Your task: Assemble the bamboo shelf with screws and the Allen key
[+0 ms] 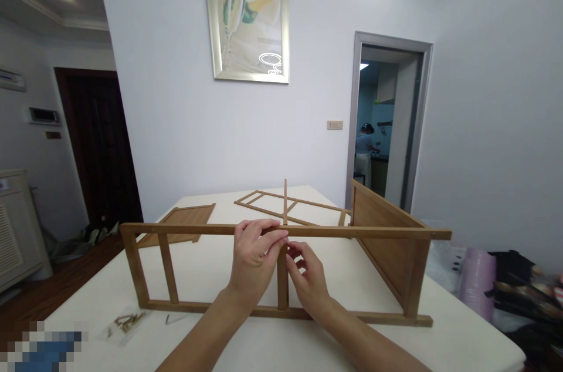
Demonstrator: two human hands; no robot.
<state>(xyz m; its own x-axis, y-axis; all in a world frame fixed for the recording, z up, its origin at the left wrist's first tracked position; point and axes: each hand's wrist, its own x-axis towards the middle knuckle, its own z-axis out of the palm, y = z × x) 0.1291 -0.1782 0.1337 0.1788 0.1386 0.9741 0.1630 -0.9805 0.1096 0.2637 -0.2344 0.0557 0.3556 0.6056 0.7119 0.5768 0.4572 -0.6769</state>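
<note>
A wooden side frame (193, 229) with several crossbars stands on its long edge across the white table. My left hand (257, 252) is closed over its top rail near the middle crossbar (282, 284), thumb and fingertips at the joint. Just right of that crossbar is my right hand (308, 272), its fingers curled and pinched close to the joint; anything small between them is hidden. A thin upright wooden piece (285, 202), seen nearly edge-on, rises behind the rail there. At the frame's right end a wooden panel (382, 231) stands upright, meeting it at a corner.
On the white table (211, 278) lie another wooden frame (303, 208) and a slatted wooden panel (185, 219) at the back. A bag of screws (127, 322) and a hex key (173, 319) lie front left. A purple roll (477, 284) stands beyond the right edge. A person (365, 149) is through the doorway.
</note>
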